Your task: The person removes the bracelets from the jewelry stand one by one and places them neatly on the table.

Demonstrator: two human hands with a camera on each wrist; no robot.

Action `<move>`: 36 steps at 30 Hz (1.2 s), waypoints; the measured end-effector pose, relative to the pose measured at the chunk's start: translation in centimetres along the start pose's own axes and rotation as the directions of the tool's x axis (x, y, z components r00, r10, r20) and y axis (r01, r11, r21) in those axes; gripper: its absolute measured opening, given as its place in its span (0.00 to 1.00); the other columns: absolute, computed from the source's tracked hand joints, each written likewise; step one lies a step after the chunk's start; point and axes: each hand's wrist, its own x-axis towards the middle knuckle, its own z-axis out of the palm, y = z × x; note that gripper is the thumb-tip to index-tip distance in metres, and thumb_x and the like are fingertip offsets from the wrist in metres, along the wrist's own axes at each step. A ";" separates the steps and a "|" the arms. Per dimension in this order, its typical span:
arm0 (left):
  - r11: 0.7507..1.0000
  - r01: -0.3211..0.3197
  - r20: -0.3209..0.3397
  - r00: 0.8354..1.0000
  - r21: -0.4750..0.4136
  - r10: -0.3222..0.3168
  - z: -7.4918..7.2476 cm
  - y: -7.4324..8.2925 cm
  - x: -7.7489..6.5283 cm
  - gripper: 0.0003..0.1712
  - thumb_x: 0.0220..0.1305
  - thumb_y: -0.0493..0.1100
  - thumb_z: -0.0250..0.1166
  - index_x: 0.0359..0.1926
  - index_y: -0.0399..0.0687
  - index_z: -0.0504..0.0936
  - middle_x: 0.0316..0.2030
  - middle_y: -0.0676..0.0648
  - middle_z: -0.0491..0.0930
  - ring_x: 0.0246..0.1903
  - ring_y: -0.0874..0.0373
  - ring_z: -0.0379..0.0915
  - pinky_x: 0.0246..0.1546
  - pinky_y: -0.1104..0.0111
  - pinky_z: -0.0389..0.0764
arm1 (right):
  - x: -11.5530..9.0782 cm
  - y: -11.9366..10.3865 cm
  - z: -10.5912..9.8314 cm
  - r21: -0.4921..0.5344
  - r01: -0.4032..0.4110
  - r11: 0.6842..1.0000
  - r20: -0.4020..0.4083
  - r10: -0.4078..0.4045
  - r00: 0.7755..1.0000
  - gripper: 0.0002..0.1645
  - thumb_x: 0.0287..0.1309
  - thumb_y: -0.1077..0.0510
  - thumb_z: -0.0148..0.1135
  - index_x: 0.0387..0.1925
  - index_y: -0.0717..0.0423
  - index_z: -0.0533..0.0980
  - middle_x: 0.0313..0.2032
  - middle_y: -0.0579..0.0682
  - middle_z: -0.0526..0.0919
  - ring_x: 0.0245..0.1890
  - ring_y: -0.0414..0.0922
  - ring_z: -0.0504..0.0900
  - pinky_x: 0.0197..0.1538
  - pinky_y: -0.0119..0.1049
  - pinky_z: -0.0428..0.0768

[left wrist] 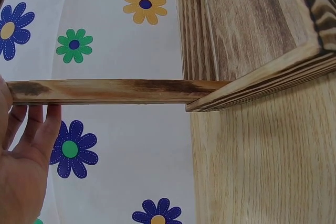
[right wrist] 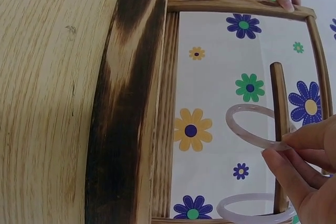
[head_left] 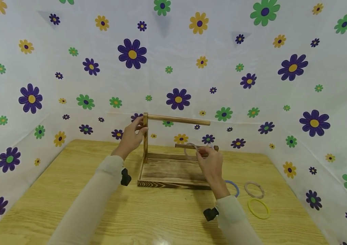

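Backdrop [head_left: 173, 41]: white, creased, printed flowers [head_left: 132, 54] — 3 sides | Table [head_left: 161, 212]: pale wood grain | Light: small glare [head_left: 161, 242], near edge

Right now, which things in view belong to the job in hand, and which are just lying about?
In the job:
brown two-bar wooden stand
pale translucent ring, pinched at the lower bar
second pale ring at that bar

Apparently lying about:
blue round ring
beige round ring
yellow round ring

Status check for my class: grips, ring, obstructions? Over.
Left grip holds rack post. Right grip pinches pale ring, looped round lower rod. Nothing visibly blocking; second ring farther along.
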 end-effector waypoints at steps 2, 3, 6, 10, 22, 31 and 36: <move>1.000 -0.001 -0.001 1.000 0.004 0.001 0.0 0.0 0.1 0.32 0.81 0.44 0.54 0.79 0.43 0.59 0.63 0.35 0.73 0.69 0.35 0.70 0.64 0.44 0.80 | 0.0 0.0 0.0 0.003 0.001 1.000 -0.002 -0.001 1.000 0.06 0.55 0.71 0.73 0.36 0.71 0.87 0.32 0.65 0.90 0.29 0.58 0.91 0.33 0.48 0.90; 1.000 0.002 0.000 1.000 0.005 -0.002 0.0 0.0 0.1 0.32 0.81 0.44 0.54 0.79 0.43 0.59 0.63 0.35 0.74 0.69 0.35 0.70 0.64 0.45 0.80 | 0.0 0.0 0.0 0.004 0.002 1.000 -0.004 -0.002 1.000 0.05 0.55 0.71 0.73 0.35 0.71 0.87 0.31 0.65 0.90 0.29 0.58 0.91 0.33 0.48 0.90; 1.000 0.005 0.002 1.000 0.003 -0.005 -0.1 0.0 0.1 0.32 0.81 0.44 0.54 0.79 0.43 0.59 0.63 0.35 0.73 0.70 0.36 0.70 0.64 0.45 0.80 | 0.0 -0.1 0.1 0.005 -0.003 1.000 -0.005 0.003 1.000 0.05 0.55 0.72 0.72 0.35 0.71 0.87 0.31 0.65 0.90 0.28 0.58 0.91 0.33 0.49 0.89; 1.000 -0.003 -0.002 1.000 0.004 0.003 -0.1 -0.1 0.1 0.32 0.81 0.45 0.54 0.79 0.43 0.60 0.63 0.35 0.73 0.69 0.35 0.70 0.64 0.45 0.80 | 0.0 -0.2 0.1 0.009 -0.013 1.000 -0.004 0.013 1.000 0.05 0.55 0.71 0.73 0.35 0.70 0.87 0.31 0.65 0.90 0.29 0.57 0.91 0.33 0.49 0.89; 1.000 -0.007 -0.001 1.000 -0.003 0.007 0.1 -0.3 0.2 0.31 0.81 0.44 0.55 0.78 0.44 0.61 0.62 0.36 0.74 0.69 0.36 0.71 0.63 0.46 0.81 | 0.2 -0.3 0.4 0.044 -0.028 0.999 0.004 0.028 1.000 0.04 0.54 0.70 0.74 0.34 0.69 0.87 0.31 0.64 0.90 0.29 0.57 0.91 0.32 0.48 0.89; 1.000 -0.005 -0.001 1.000 -0.002 0.005 0.0 -0.2 0.1 0.32 0.81 0.45 0.54 0.79 0.44 0.60 0.62 0.35 0.73 0.69 0.36 0.71 0.63 0.46 0.80 | 0.4 -0.7 0.8 0.065 -0.033 0.997 0.015 0.032 0.999 0.04 0.54 0.71 0.73 0.34 0.69 0.88 0.33 0.65 0.90 0.30 0.58 0.91 0.34 0.48 0.90; 1.000 -0.016 -0.003 1.000 0.001 0.016 0.0 -0.1 0.1 0.31 0.81 0.44 0.53 0.79 0.42 0.59 0.62 0.34 0.74 0.69 0.34 0.71 0.63 0.44 0.80 | 0.4 -1.0 1.0 0.065 -0.057 0.996 0.021 0.056 0.998 0.04 0.54 0.71 0.73 0.34 0.68 0.88 0.33 0.65 0.90 0.30 0.57 0.91 0.34 0.48 0.90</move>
